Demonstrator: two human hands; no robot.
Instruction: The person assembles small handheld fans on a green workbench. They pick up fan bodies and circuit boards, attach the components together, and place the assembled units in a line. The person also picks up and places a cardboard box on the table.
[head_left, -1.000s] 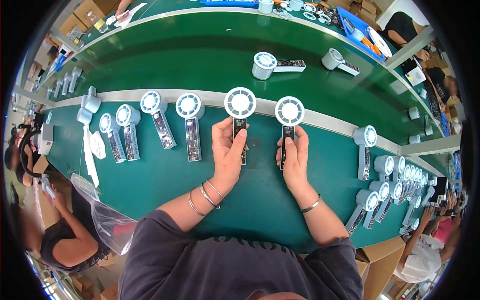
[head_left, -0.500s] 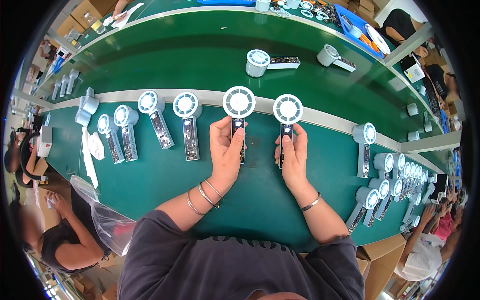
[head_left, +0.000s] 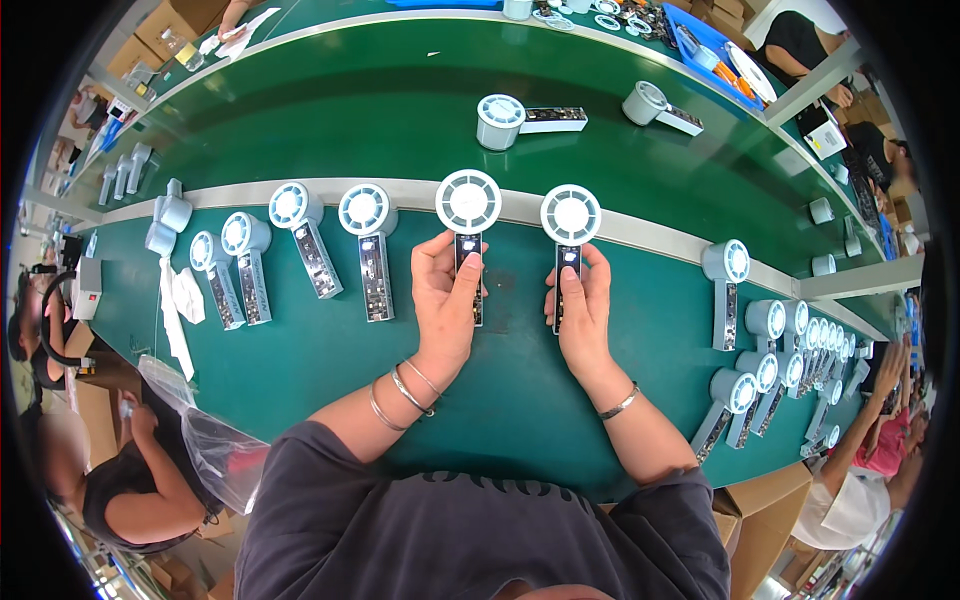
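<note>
Two light-blue handheld fans are held upright side by side over the green table (head_left: 520, 400). My left hand (head_left: 443, 305) is closed round the handle of one handheld fan (head_left: 468, 202), its thumb on the dark circuit board along the handle's open front. The second handheld fan (head_left: 571, 214) is gripped the same way by my right hand (head_left: 586, 315), thumb on its board. A small white light glows on each board below the round, slotted head. My fingers behind the handles are partly hidden.
Several similar fans (head_left: 368, 210) lie in a row at left, others (head_left: 765, 320) crowd the right side. Two more fans (head_left: 500, 122) rest on the green surface beyond the metal rail (head_left: 640, 237). A clear plastic bag (head_left: 215, 450) hangs at the left edge. Co-workers sit at both sides.
The whole view has shifted slightly, so table and fans appear a little further left. Both hands keep their grip on the fans. At far right, a co-worker's arm has risen.
</note>
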